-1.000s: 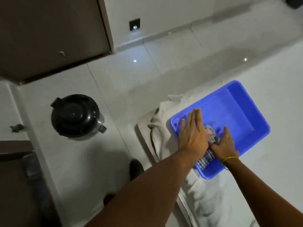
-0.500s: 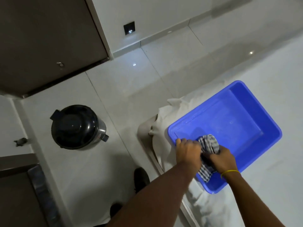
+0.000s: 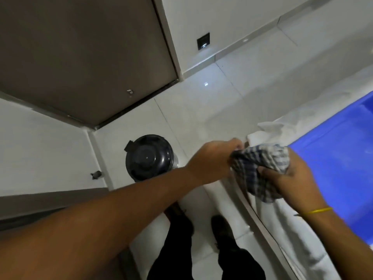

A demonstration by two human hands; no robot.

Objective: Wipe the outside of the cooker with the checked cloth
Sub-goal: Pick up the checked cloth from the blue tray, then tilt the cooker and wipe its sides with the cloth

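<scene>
Lifted out of the blue tub (image 3: pixel 333 168) since half a second ago, the checked cloth (image 3: pixel 260 170) hangs bunched between both hands: left hand (image 3: pixel 214 160) pinching its 9 o'clock edge, right hand (image 3: pixel 290 178) clamped underneath. On the floor (image 3: pixel 201 110) at 9 o'clock stands the cooker (image 3: pixel 149 157).

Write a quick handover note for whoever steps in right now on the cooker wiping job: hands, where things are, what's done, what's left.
Left hand: closed on one end of the checked cloth.
Right hand: closed on the other end; the cloth is bunched between both hands, held in the air beside the blue tub.
Cooker: on the floor near the door, lid on, below and left of the hands, untouched.
Done: cloth is out of the tub and in hand.
Left: bring the cloth down to the cooker and wipe its outside all round. No wiping has started.
</scene>
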